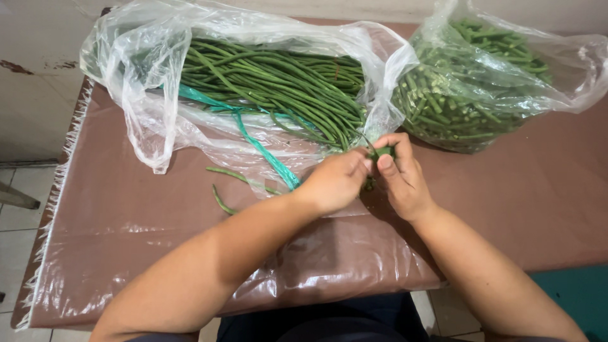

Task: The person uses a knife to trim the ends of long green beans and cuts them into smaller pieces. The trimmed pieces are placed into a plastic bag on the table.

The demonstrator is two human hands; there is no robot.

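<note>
Both hands, left (335,180) & right (402,177), meet over the table (538,202) w/ fingertips pinched on a green bean piece (382,152) betw. them, prob. light, stiff, snappable, best gripped near its ends

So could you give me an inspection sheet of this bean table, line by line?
Surface: brown plastic-covered table, shiny and creased.
Job's things: short green bean piece pinched between both hands; clear plastic bag of long green beans at left; clear plastic bag of cut green bean pieces at right.
Clutter: two loose green beans; teal plastic strip.
Grippers: left hand and right hand closed on the piece.
Cables: nothing seen.
Surroundings: pale tiled floor, whitish wall.
</note>
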